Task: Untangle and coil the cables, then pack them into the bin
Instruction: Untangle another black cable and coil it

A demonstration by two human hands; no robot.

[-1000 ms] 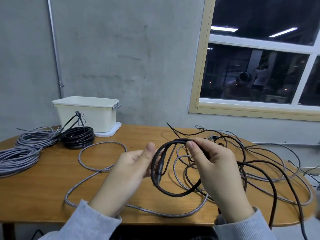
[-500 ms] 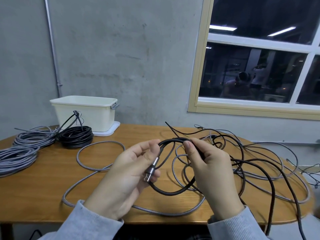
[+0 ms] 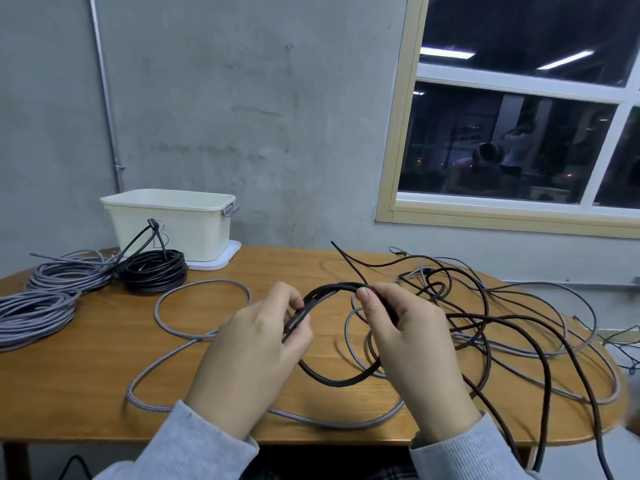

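Note:
A black cable forms a small loop held above the wooden table. My left hand pinches the loop's left side near the cable's plug end. My right hand grips the top right of the same loop. The rest of this black cable runs off to the right into a loose tangle of black and grey cables. A cream bin stands at the back left on its lid.
A coiled black cable and two coiled grey cables lie at the left by the bin. A loose grey braided cable snakes across the table's front. A window is at the right; cables hang over the right edge.
My left hand has closed in on the loop's left side, covering the plug end that showed before. The loop has tightened slightly. My right hand keeps its grip.

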